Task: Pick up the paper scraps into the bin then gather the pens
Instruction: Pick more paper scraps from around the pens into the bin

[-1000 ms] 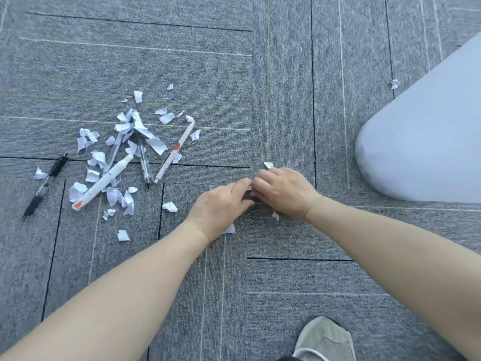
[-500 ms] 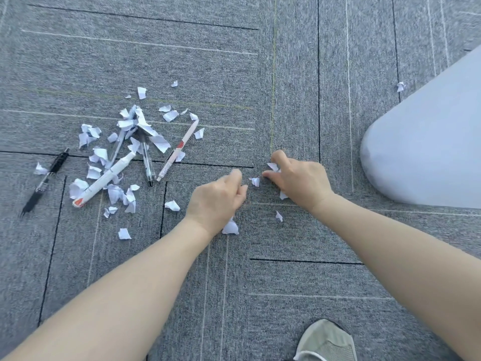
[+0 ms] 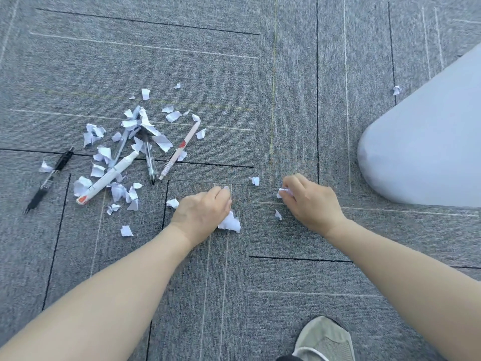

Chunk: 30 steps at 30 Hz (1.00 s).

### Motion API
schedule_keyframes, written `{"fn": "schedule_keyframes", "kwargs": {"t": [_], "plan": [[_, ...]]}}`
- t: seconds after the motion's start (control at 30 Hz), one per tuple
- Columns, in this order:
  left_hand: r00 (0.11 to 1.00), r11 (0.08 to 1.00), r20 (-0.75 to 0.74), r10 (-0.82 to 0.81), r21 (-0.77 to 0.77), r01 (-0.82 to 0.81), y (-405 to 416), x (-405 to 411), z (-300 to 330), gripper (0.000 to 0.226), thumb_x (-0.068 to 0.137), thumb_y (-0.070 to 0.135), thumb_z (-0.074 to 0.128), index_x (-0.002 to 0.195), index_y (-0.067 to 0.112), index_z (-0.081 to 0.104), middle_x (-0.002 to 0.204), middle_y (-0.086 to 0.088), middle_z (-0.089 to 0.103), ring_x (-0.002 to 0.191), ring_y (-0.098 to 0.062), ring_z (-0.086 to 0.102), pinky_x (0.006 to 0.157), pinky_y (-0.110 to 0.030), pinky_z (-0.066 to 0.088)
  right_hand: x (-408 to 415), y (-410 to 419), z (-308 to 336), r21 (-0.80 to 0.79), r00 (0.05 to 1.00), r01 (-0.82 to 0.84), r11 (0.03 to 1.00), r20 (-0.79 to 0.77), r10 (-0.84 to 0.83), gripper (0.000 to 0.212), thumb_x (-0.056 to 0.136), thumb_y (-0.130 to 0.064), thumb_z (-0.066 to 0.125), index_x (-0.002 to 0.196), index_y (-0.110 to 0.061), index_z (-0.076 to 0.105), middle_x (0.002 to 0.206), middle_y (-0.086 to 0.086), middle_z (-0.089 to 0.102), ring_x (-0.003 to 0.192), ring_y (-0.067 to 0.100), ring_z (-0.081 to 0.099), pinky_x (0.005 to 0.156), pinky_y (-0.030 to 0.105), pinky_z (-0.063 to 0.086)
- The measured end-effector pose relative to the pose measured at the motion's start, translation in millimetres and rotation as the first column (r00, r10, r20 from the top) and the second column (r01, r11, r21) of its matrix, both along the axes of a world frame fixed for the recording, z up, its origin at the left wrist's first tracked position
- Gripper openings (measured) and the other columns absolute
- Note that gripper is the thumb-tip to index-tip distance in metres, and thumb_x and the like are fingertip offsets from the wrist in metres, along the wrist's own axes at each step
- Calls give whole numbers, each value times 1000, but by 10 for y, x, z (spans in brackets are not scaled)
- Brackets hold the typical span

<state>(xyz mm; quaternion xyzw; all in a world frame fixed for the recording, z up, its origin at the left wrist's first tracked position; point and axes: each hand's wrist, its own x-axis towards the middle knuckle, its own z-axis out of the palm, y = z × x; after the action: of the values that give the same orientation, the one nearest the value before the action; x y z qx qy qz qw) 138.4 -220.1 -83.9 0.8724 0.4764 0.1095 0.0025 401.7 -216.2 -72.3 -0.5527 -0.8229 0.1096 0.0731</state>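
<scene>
White paper scraps [image 3: 125, 157] lie scattered on the grey carpet at the left, mixed with several pens: a white pen with a red tip [image 3: 106, 177], a clear pen [image 3: 149, 162], a cream pen [image 3: 179, 149] and a black pen [image 3: 49, 178] further left. My left hand [image 3: 201, 213] is curled with a wad of scraps [image 3: 230, 222] sticking out under it. My right hand [image 3: 309, 201] pinches a scrap [image 3: 282, 192] in its fingertips. Loose scraps lie between the hands [image 3: 255, 181] and below the right hand's fingers [image 3: 278, 214].
A large pale grey rounded object [image 3: 426, 152] fills the right side, with one scrap [image 3: 396, 89] by its edge. A grey shoe [image 3: 325, 340] shows at the bottom edge. No bin is in view.
My hands were together over one spot and have drawn apart. The right hand has taken a scrap in its fingertips, and the wad under my left hand now shows more.
</scene>
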Motion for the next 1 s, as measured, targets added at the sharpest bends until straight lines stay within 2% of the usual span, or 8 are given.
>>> {"fn": "schedule_keyframes", "kwargs": {"t": [0.13, 0.3, 0.47, 0.57, 0.7, 0.77, 0.87, 1.0], "plan": [[994, 994, 106, -20, -106, 31, -136, 26, 80, 18, 92, 27, 37, 93, 12, 46, 65, -5, 51, 38, -24, 52, 29, -25, 33, -16, 20, 1, -18, 986, -82, 997, 148, 83, 45, 90, -58, 45, 107, -17, 51, 84, -1, 57, 48, 18, 54, 37, 21, 31], [994, 982, -46, -99, -166, 90, -244, -2, 52, 47, 86, 57, 38, 110, 19, 49, 85, -8, 54, 49, -21, 52, 38, -24, 32, -46, 108, 13, -5, 973, -153, 988, 173, 152, 36, 98, -38, 35, 85, -10, 55, 69, 1, 52, 37, 19, 45, 35, 19, 25], [996, 993, -48, -75, -96, 70, -144, 49, 31, 24, 94, 26, 41, 76, 14, 50, 70, -7, 52, 40, -21, 50, 31, -23, 33, -38, 115, 41, -87, 997, -21, 996, 72, 27, 30, 101, -31, 33, 85, -10, 47, 72, -1, 45, 39, 21, 42, 37, 26, 32], [998, 990, 60, 7, -143, 2, -85, 26, 87, 26, 92, 24, 40, 75, 10, 54, 63, -3, 47, 34, -16, 41, 33, -18, 25, -54, 7, 76, -62, 996, 30, 998, -76, -34, 27, 101, -30, 33, 79, -15, 40, 66, -6, 37, 36, 17, 36, 34, 24, 31], [945, 942, 232, 229, -299, -154, -55, 7, 171, 12, 91, 20, 42, 84, 10, 41, 57, 3, 37, 34, -24, 44, 33, -23, 34, -53, -187, 87, -50, 991, -63, 997, -122, 57, 18, 96, -26, 35, 81, -17, 36, 53, -6, 41, 33, 17, 33, 31, 18, 22], [938, 932, 220, 267, -305, -194, -73, 20, 152, 11, 92, 22, 42, 91, 11, 40, 56, 0, 48, 36, -28, 50, 36, -23, 32, -40, -260, 66, -69, 986, -137, 988, -105, 130, 12, 96, -28, 37, 92, -17, 40, 55, -4, 53, 33, 16, 36, 31, 17, 20], [951, 931, 133, 280, -280, -234, -54, 60, 140, 30, 95, 35, 35, 99, 9, 50, 65, -5, 63, 40, -28, 56, 37, -22, 30, -36, -334, -7, -68, 970, -244, 967, -30, 242, 29, 95, -42, 39, 105, -16, 47, 71, -3, 66, 41, 17, 53, 29, 24, 36], [982, 955, 10, 190, -234, -182, -24, 97, 143, 35, 90, 39, 47, 91, 6, 57, 62, -6, 57, 34, -26, 53, 34, -21, 28, -44, -341, -56, -13, 955, -280, 960, 98, 280, 30, 97, -39, 43, 83, -14, 53, 64, -2, 54, 40, 19, 51, 29, 24, 31]]}}
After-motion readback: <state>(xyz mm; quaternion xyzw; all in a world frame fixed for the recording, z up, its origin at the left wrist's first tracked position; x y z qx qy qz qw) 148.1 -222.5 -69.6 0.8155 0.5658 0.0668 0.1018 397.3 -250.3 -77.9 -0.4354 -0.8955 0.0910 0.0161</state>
